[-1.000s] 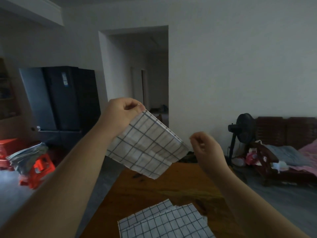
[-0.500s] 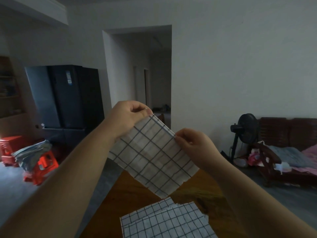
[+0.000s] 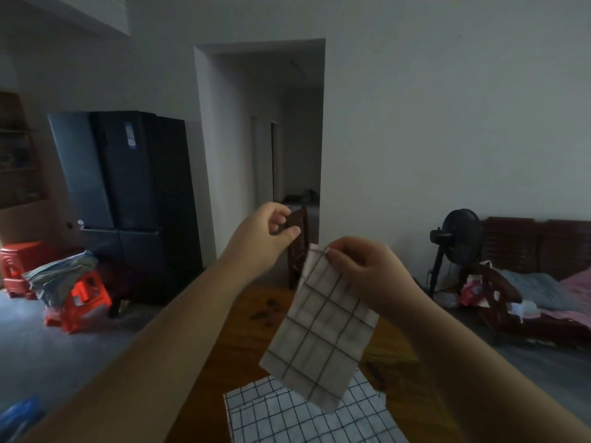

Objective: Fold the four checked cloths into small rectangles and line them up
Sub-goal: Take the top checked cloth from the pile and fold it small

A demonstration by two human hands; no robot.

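Note:
A white cloth with dark checks (image 3: 323,330), folded into a narrow rectangle, hangs in the air above the table. My right hand (image 3: 361,270) pinches its top corner. My left hand (image 3: 265,231) is up and to the left of it, apart from the cloth, fingers curled loosely with nothing in them. More checked cloth (image 3: 287,414) lies flat and unfolded on the wooden table (image 3: 243,318) below the hanging one, partly hidden by it.
A dark chair back (image 3: 295,251) stands at the table's far end. A black fridge (image 3: 128,193) and red stools (image 3: 80,298) are on the left; a fan (image 3: 457,238) and a cluttered bench (image 3: 537,282) on the right.
The held cloth has gone from a wide piece between both hands to a narrower fold hanging from my right hand. My left hand has let go and lifted away.

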